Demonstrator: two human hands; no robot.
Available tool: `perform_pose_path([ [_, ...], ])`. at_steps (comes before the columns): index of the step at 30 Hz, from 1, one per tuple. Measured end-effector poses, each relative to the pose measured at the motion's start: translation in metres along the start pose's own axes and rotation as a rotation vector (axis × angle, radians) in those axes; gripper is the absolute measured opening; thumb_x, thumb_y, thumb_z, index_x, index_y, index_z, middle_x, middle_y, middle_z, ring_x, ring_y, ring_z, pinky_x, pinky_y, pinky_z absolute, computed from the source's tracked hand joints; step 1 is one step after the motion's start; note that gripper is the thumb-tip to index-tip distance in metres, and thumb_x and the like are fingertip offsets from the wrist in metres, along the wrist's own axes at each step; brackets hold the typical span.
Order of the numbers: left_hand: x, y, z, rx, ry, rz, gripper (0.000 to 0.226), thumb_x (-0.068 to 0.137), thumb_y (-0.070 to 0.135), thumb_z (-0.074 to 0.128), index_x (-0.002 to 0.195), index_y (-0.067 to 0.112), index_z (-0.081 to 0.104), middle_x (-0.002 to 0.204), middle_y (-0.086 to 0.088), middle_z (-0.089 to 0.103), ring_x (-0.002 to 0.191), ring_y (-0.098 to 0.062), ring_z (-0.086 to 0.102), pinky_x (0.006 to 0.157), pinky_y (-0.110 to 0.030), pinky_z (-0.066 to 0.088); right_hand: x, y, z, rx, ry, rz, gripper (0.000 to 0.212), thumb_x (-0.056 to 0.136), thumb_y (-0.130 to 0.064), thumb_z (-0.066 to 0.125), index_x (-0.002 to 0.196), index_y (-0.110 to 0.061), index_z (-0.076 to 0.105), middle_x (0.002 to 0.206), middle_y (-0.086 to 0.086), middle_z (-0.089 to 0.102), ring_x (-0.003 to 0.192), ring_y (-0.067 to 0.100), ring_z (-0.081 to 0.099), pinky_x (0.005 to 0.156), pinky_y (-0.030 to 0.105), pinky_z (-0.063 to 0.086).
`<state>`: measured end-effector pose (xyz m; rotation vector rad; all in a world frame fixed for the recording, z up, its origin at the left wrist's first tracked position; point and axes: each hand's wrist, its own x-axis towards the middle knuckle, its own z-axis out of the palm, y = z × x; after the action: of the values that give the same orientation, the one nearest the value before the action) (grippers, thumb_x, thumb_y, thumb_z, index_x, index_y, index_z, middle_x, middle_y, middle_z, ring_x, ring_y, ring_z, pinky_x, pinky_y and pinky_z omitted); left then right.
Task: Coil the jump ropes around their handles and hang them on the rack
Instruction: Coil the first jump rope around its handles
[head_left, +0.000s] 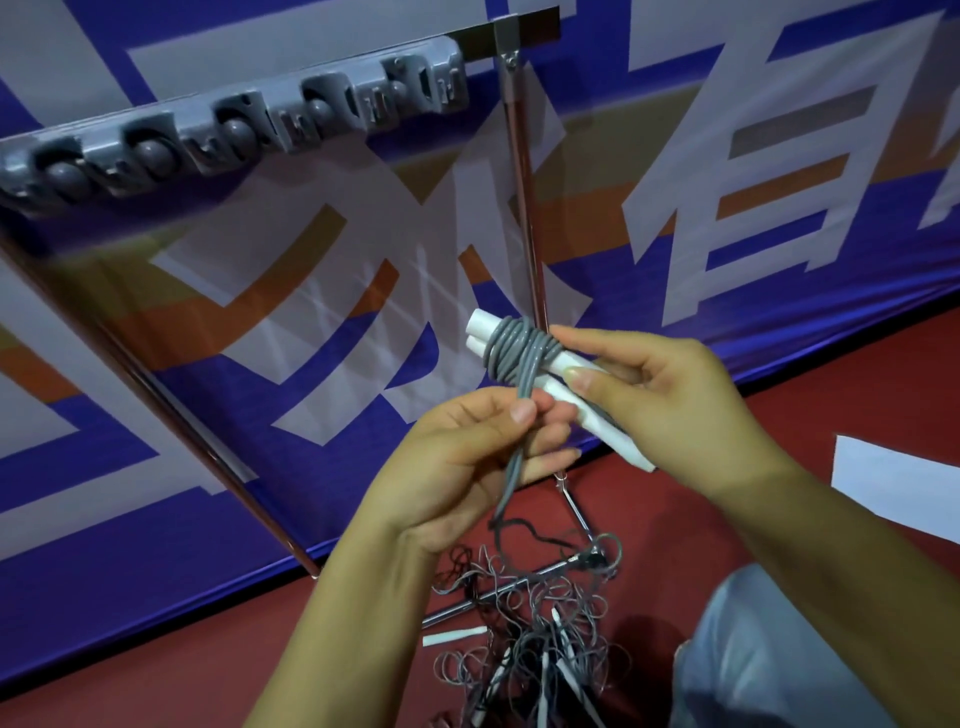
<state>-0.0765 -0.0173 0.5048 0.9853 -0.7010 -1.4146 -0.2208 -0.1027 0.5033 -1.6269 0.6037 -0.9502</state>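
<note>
I am holding the paired white handles (558, 387) in my right hand (670, 410), thumb pressing them just below the grey cord (517, 351) already wound round them, while my left hand (467, 457) is pinching the free length hanging toward the tangled pile of ropes (540, 639) on the floor. The bundle is sitting in mid-air below the grey rack (228, 124). The cord looks light, springy and slick, so I judge it needs steady tension, with the grip kept on the stiff handles.

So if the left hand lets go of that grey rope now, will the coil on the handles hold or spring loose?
Probably loosens. The grey rope looks springy: the pile on the floor lies in curly loops. Its tail is not tucked in, only pinched by the left hand. It likely slides easily too, since the white handles in the right hand look smooth.
</note>
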Motion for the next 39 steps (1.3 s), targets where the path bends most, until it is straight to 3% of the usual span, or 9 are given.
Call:
perform_pose_path([
  [4,-0.006,0.004,-0.005,0.168,0.058,-0.021,0.01,0.072,0.011,0.061,0.067,0.005,0.068,0.071,-0.009,0.07,0.051,-0.006,0.059,0.05,-0.019,0.053,-0.002,-0.001,0.002,0.08,-0.034,0.073,0.033,0.088,-0.004,0.062,0.1,-0.035,0.068,0.083,0.007,0.075,0.078,0.019,0.071,0.077,0.034,0.055],
  [7,-0.006,0.002,-0.011,0.196,0.087,0.047,0.021,0.075,0.008,0.073,0.059,0.011,0.059,0.065,-0.008,0.066,0.044,-0.005,0.046,0.042,-0.015,0.038,-0.002,-0.005,0.002,0.182,-0.052,0.123,0.03,0.086,-0.004,0.062,0.099,-0.031,0.068,0.077,0.009,0.075,0.063,0.018,0.069,0.063,0.027,0.057],
  [13,-0.012,0.007,-0.026,0.145,-0.065,0.211,0.028,0.05,0.025,0.091,0.067,0.019,0.071,0.073,-0.007,0.07,0.051,-0.008,0.051,0.053,-0.018,0.045,-0.003,-0.012,0.002,0.345,-0.141,0.202,0.033,0.068,-0.02,0.066,0.101,-0.025,0.07,0.089,0.009,0.075,0.064,0.02,0.068,0.061,0.026,0.057],
  [19,-0.012,0.009,-0.031,0.134,-0.08,0.29,0.041,0.05,0.024,0.092,0.082,0.013,0.069,0.062,0.005,0.06,0.052,-0.004,0.051,0.05,-0.015,0.043,-0.006,-0.017,0.01,0.551,-0.25,0.319,0.03,0.067,-0.012,0.063,0.094,-0.019,0.073,0.079,0.009,0.073,0.051,0.014,0.064,0.051,0.02,0.053],
  [24,-0.012,0.017,-0.025,0.228,-0.155,0.478,0.058,0.061,0.022,0.085,0.116,0.021,0.068,0.112,-0.002,0.069,0.092,-0.009,0.066,0.075,-0.018,0.05,-0.004,-0.019,0.012,0.719,-0.438,0.558,0.025,0.075,-0.015,0.06,0.096,-0.018,0.072,0.068,0.01,0.065,0.045,0.009,0.058,0.044,0.017,0.048],
  [28,-0.013,0.019,-0.023,0.29,-0.174,0.528,0.051,0.067,0.022,0.082,0.114,0.016,0.066,0.116,-0.007,0.068,0.109,-0.02,0.063,0.088,-0.027,0.049,0.0,-0.014,0.01,0.843,-0.616,0.644,0.022,0.071,-0.017,0.078,0.093,-0.016,0.073,0.074,0.011,0.066,0.052,0.011,0.062,0.048,0.02,0.051],
  [30,-0.014,0.018,-0.024,0.301,-0.129,0.519,0.05,0.066,0.023,0.083,0.111,0.011,0.064,0.111,-0.008,0.07,0.105,-0.021,0.065,0.087,-0.028,0.05,0.0,-0.014,0.009,0.685,-0.566,0.612,0.021,0.079,-0.025,0.064,0.096,-0.013,0.067,0.076,0.012,0.068,0.054,0.012,0.062,0.05,0.02,0.051],
  [35,-0.016,0.017,-0.021,0.394,0.007,0.513,0.046,0.062,0.005,0.075,0.104,0.003,0.057,0.097,-0.004,0.072,0.092,-0.016,0.068,0.077,-0.023,0.052,-0.005,-0.021,0.003,0.193,-0.482,0.343,0.054,0.073,-0.053,0.048,0.11,-0.015,0.059,0.09,0.011,0.073,0.078,0.016,0.07,0.067,0.03,0.054],
  [39,-0.018,0.013,-0.016,0.513,0.128,0.529,0.035,0.064,0.005,0.076,0.09,0.027,0.068,0.087,0.002,0.071,0.084,-0.013,0.066,0.074,-0.019,0.051,-0.006,-0.022,0.002,-0.076,-0.455,0.173,0.033,0.082,-0.043,0.053,0.105,-0.023,0.062,0.085,0.004,0.072,0.075,0.01,0.069,0.062,0.017,0.049],
])
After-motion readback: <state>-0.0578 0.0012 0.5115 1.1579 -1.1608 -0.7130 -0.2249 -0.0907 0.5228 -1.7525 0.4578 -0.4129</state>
